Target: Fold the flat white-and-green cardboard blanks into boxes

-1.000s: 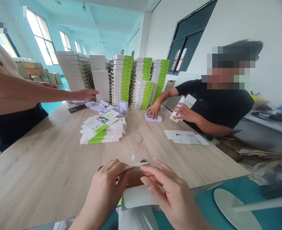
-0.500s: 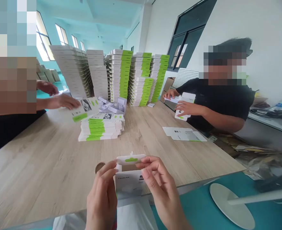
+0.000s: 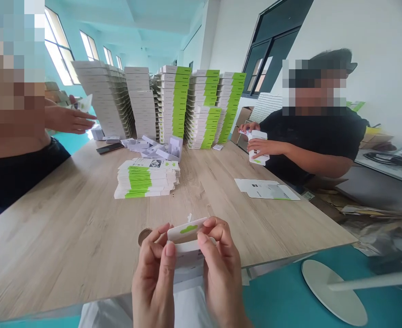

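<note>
A white cardboard box [image 3: 189, 257] with a green hang-hole patch on its raised back flap is held between my two hands, low at the table's near edge. My left hand [image 3: 155, 269] grips its left side, thumb on the front edge and fingers behind. On the right side, my right hand [image 3: 223, 266] pinches the top corner between thumb and fingers. The box's lower part is partly hidden by my hands. Beyond it lies a stack of flat white-and-green cartons [image 3: 148, 180]. A brown round object [image 3: 144, 236] sits beside my left fingers, partly covered.
Tall stacks of white-and-green boxes [image 3: 175, 107] stand at the back. White inserts [image 3: 161, 148] and a dark phone [image 3: 109, 148] lie before them. One flat carton [image 3: 265, 188] is at right. A co-worker [image 3: 318, 132] there handles a box; another person's hand [image 3: 73, 119] is at left.
My left thumb has come onto the box's front edge, and the box has tilted. The co-worker at left has drawn back from the carton stack with a carton. The view has shifted slightly.
</note>
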`<act>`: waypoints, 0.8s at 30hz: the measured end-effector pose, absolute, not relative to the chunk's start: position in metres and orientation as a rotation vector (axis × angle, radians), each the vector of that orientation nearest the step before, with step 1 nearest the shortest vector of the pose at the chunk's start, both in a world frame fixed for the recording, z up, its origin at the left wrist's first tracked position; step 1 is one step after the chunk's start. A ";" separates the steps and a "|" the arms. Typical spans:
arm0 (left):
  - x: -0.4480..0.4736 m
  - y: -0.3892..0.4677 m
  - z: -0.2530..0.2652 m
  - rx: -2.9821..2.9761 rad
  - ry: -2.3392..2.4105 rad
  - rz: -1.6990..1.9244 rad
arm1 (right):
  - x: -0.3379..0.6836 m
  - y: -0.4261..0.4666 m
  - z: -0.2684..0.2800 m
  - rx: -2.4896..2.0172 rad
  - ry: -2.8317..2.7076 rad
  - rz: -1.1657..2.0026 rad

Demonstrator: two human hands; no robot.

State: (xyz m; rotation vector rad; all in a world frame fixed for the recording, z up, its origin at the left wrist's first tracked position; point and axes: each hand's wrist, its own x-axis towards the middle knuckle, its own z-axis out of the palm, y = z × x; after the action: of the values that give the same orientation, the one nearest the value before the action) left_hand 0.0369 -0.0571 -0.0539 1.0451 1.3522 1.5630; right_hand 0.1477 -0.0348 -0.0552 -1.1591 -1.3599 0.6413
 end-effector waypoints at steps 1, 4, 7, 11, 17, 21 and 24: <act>0.038 -0.055 -0.055 1.006 1.326 1.592 | 0.146 -0.034 -0.056 -1.142 -1.263 0.680; 0.042 -0.048 -0.062 0.988 1.251 1.670 | 0.141 -0.033 -0.056 -1.097 -1.063 0.743; 0.044 -0.045 -0.064 0.995 1.202 1.718 | 0.139 -0.032 -0.055 -1.045 -0.983 0.794; 0.049 -0.046 -0.058 1.068 1.271 1.752 | 0.143 -0.032 -0.052 -1.018 -1.016 0.776; 0.044 -0.039 -0.066 1.343 1.438 1.769 | 0.147 -0.031 -0.062 -1.052 -1.056 0.662; 0.040 -0.030 -0.076 1.559 1.471 1.863 | 0.145 -0.029 -0.067 -1.013 -0.950 0.631; 0.041 -0.025 -0.079 1.628 1.451 1.927 | 0.143 -0.028 -0.068 -1.040 -0.951 0.661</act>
State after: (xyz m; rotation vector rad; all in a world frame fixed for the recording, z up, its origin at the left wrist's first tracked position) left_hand 0.0415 -0.0254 -0.0794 1.6285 1.4509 1.9268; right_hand 0.1429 -0.0277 -0.0682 -1.0402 -0.9507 0.6614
